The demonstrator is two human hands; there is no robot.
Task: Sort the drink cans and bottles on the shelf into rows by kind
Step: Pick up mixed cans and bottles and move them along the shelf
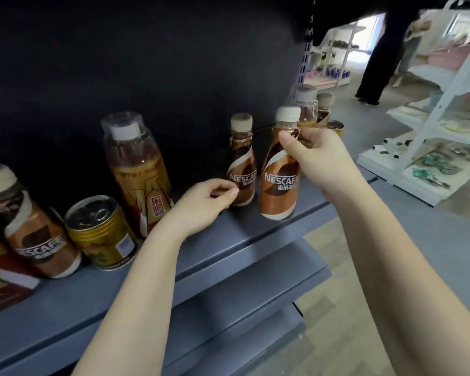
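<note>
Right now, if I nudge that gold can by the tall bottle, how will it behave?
The gold can stands upright on the shelf, squat and wide, so it should probably slide rather than tip. Its pull tab looks unopened, so likely full and heavy for its size. Knocked over, its round body could roll.

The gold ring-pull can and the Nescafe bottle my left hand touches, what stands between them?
In the head view, one tall clear-capped amber drink bottle stands there.

Single head-worn view, wide-angle, looking forward and down, close to the shelf [255, 240]
</note>
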